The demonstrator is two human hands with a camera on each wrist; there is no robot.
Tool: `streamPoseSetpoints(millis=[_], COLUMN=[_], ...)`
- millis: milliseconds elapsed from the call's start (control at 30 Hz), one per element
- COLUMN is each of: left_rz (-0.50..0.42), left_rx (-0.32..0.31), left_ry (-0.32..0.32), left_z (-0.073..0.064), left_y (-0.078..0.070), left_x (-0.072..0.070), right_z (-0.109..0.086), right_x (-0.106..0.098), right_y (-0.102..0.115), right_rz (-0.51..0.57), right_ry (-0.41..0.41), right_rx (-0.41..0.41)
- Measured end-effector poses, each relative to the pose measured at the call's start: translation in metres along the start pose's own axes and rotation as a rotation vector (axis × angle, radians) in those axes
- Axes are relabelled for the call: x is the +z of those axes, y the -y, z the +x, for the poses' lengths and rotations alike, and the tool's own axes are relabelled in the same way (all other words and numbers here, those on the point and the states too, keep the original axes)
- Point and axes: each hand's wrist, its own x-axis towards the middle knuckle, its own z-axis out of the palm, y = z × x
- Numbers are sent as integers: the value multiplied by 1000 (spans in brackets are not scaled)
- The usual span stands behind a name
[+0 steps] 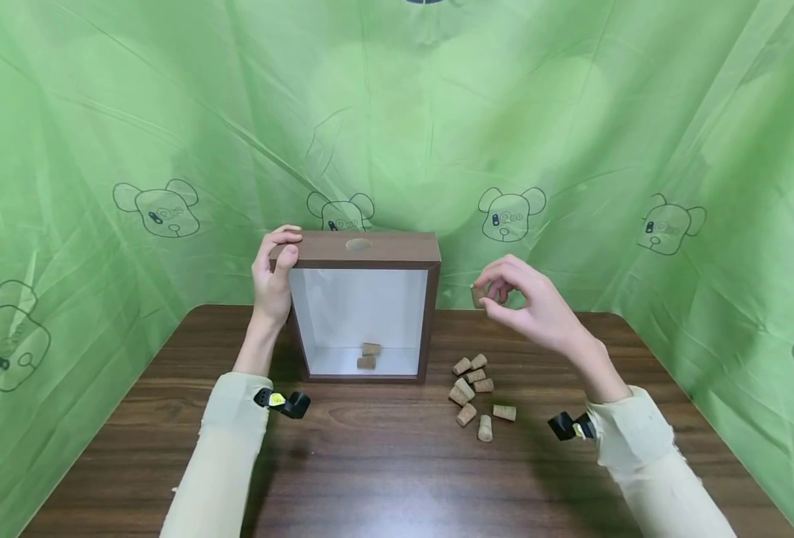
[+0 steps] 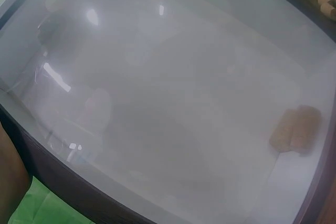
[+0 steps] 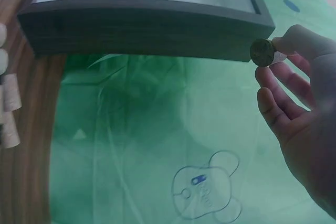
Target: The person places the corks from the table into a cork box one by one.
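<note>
Pinching 1 cork point(image 1: 478, 297) between thumb and fingertips, the right hand point(image 1: 535, 302) is raised above the tabletop point(image 1: 370, 456), to the right of a brown-framed box point(image 1: 433, 321) and apart from it sideways. The right wrist view shows this cork's round end, with the remaining fingers loosely bent below it.

The left hand point(image 1: 273, 278) grips the box at its upper left corner, the thumb at the front edge and the other fingers over the top. The box stands upright on the tabletop, with a round opening point(image 1: 359, 244) in its top face and a white interior. Inside, 2 corks point(image 1: 367, 362) lie next to each other on the bottom.

More corks point(image 1: 483, 385) rest in a loose group on the tabletop, to the right of the box and below the raised hand. Green cloth point(image 1: 410, 119) printed with bear-head outlines hangs behind and at both sides. Both forearms wear pale sleeves point(image 1: 225, 456), each with a small black device point(image 1: 296, 405) at the wrist.
</note>
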Motion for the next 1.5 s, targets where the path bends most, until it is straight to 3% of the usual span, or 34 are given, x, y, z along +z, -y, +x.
streamPoseSetpoints(millis=[167, 633, 900, 1200, 1500], left_rz=[10, 14, 10, 17, 5], left_rx=[0, -10, -8, -8, -2], left_ry=[-2, -3, -3, -2, -1], left_z=[1, -2, -3, -2, -1], left_y=[1, -2, -20, -4, -2], left_x=[-2, -2, 4, 1, 1], right_z=[20, 66, 92, 114, 137], right_x=[1, 16, 22, 30, 45], right_y=[17, 20, 32, 42, 51], right_rz=[8, 19, 22, 35, 57], right_ry=[-17, -16, 2, 11, 25], right_rx=[-40, -143, -145, -134, -129])
